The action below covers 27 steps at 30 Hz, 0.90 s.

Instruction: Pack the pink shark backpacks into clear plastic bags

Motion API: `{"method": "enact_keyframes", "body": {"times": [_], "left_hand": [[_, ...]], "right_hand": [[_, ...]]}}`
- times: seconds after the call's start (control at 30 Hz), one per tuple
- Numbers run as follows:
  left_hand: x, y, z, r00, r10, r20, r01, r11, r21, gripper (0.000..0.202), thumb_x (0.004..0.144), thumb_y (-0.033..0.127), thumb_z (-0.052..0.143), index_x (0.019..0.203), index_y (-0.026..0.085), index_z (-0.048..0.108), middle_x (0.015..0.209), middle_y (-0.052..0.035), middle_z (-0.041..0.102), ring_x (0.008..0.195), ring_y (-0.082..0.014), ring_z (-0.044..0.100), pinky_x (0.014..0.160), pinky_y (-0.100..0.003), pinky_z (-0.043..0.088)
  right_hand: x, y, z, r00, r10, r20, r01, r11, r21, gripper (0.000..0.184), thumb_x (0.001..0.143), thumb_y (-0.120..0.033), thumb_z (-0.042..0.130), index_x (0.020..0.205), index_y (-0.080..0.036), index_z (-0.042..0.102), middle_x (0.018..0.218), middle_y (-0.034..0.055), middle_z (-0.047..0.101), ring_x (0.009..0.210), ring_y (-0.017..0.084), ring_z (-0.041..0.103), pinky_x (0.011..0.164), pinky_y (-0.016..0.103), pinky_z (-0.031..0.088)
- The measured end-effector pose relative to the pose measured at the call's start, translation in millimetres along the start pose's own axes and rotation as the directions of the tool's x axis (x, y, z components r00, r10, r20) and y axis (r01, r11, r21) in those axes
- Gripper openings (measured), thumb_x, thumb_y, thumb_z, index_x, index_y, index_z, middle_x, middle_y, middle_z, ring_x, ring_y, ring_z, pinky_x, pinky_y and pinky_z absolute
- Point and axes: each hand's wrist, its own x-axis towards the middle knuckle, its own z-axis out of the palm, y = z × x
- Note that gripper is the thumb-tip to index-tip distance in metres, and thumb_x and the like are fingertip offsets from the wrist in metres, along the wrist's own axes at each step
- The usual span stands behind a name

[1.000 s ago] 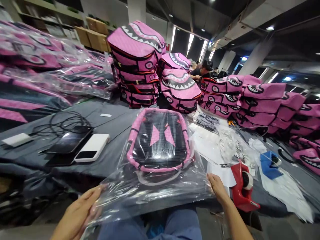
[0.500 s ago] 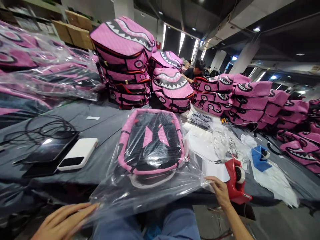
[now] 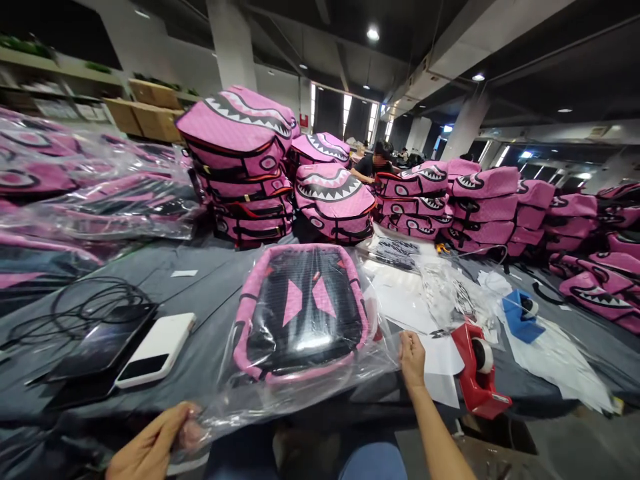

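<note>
A pink and black backpack (image 3: 306, 313) lies back-panel up on the table, inside a clear plastic bag (image 3: 295, 398). The bag's open-looking near edge stretches between my two hands over the table's front edge. My left hand (image 3: 156, 440) is closed on the near left corner of the plastic, which bunches at the fingers. At the right corner, my right hand (image 3: 413, 360) is closed on the film, fingers curled. A red tape dispenser (image 3: 481, 373) stands to the right of that hand.
A white power bank (image 3: 157, 350) and a dark phone (image 3: 103, 343) with black cable lie left. Stacked pink shark-mouth backpacks (image 3: 245, 167) stand behind. Bagged backpacks (image 3: 110, 207) lie far left. Right are white papers (image 3: 400, 293) and a blue tape dispenser (image 3: 521, 315). A person (image 3: 373, 163) is beyond.
My left hand has gone from stretched-out fingers to a grip on the bag's corner. My right hand has shifted slightly up and left with the plastic. The view has tilted up.
</note>
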Motion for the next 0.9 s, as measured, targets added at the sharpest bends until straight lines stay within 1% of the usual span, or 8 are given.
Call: {"method": "enact_keyframes", "body": {"times": [0.07,0.13,0.23,0.3,0.37,0.63,0.83,0.9], "left_hand": [[-0.4,22.1,6.5,0.999,0.005,0.039,-0.007,0.999,0.04,0.062,0.076,0.08,0.047,0.093,0.028,0.076,0.086,-0.0003,0.08,0.08,-0.0294,0.075,0.076,-0.043,0.061],[-6.1,49.4,15.5,0.943,0.325,-0.069,-0.302,0.926,0.226,0.066,0.085,0.073,0.043,0.11,0.019,0.072,0.108,-0.0139,0.078,0.098,-0.0373,0.072,0.089,-0.053,0.055],[-18.3,90.9,34.3,0.56,0.829,0.015,-0.757,0.504,0.416,0.05,0.096,0.057,0.046,0.109,0.014,0.066,0.103,-0.0185,0.075,0.099,-0.0367,0.067,0.098,-0.055,0.041],[-25.3,110.7,47.3,0.402,0.909,0.111,-0.862,0.335,0.381,0.039,0.096,0.055,0.052,0.103,0.018,0.065,0.094,-0.0116,0.073,0.095,-0.0318,0.065,0.102,-0.052,0.035],[-29.9,119.8,57.1,0.401,0.903,0.154,-0.881,0.335,0.334,0.037,0.093,0.057,0.057,0.098,0.021,0.064,0.096,-0.0094,0.069,0.098,-0.031,0.062,0.104,-0.051,0.03],[-26.8,106.2,61.7,0.547,0.796,0.259,-0.837,0.518,0.176,0.028,0.099,0.043,0.051,0.086,0.025,0.067,0.108,-0.007,0.068,0.11,-0.0291,0.058,0.097,-0.046,0.033],[-10.2,111.3,63.7,0.368,0.912,0.18,-0.925,0.338,0.174,0.024,0.1,0.037,0.051,0.087,0.029,0.069,0.091,0.001,0.076,0.098,-0.0237,0.064,0.09,-0.041,0.033],[-2.0,109.2,68.0,0.39,0.9,0.193,-0.92,0.37,0.132,0.028,0.101,0.04,0.049,0.085,0.028,0.068,0.089,0.0015,0.075,0.094,-0.0214,0.065,0.09,-0.039,0.034]], "right_hand": [[1.1,0.6,-0.8,1.0,0.003,0.011,-0.003,1.0,-0.009,0.059,0.078,-0.082,0.055,0.078,-0.023,0.051,0.045,-0.0106,0.036,0.04,0.012,0.035,0.04,0.025,0.029],[-0.5,0.0,-2.7,1.0,-0.005,0.016,0.005,1.0,-0.018,0.057,0.081,-0.08,0.053,0.081,-0.023,0.051,0.047,-0.0102,0.038,0.042,0.012,0.037,0.041,0.025,0.03],[-3.1,-3.2,-3.9,1.0,-0.015,0.019,0.015,1.0,-0.022,0.055,0.084,-0.078,0.05,0.086,-0.023,0.051,0.049,-0.0101,0.039,0.044,0.012,0.038,0.043,0.025,0.03],[-3.6,-5.9,-2.9,1.0,-0.018,0.018,0.019,1.0,-0.017,0.055,0.085,-0.078,0.049,0.087,-0.023,0.051,0.048,-0.0105,0.038,0.043,0.013,0.038,0.043,0.025,0.031],[-3.8,-7.9,-1.5,1.0,-0.019,0.014,0.02,1.0,-0.007,0.055,0.084,-0.079,0.05,0.086,-0.023,0.05,0.048,-0.0105,0.038,0.043,0.013,0.038,0.043,0.025,0.031],[-6.0,-6.8,-0.3,1.0,-0.01,0.028,0.009,0.999,0.033,0.056,0.083,-0.08,0.049,0.086,-0.024,0.048,0.046,-0.0112,0.037,0.039,0.011,0.035,0.039,0.025,0.03],[-7.2,-4.5,0.0,1.0,-0.021,0.01,0.02,0.999,0.047,0.056,0.085,-0.079,0.048,0.085,-0.023,0.049,0.055,-0.0094,0.042,0.04,0.01,0.039,0.038,0.023,0.034],[-6.9,-4.0,-2.2,1.0,-0.029,0.003,0.029,0.999,0.036,0.056,0.084,-0.079,0.049,0.084,-0.023,0.051,0.059,-0.0085,0.045,0.04,0.009,0.041,0.038,0.023,0.036]]}}
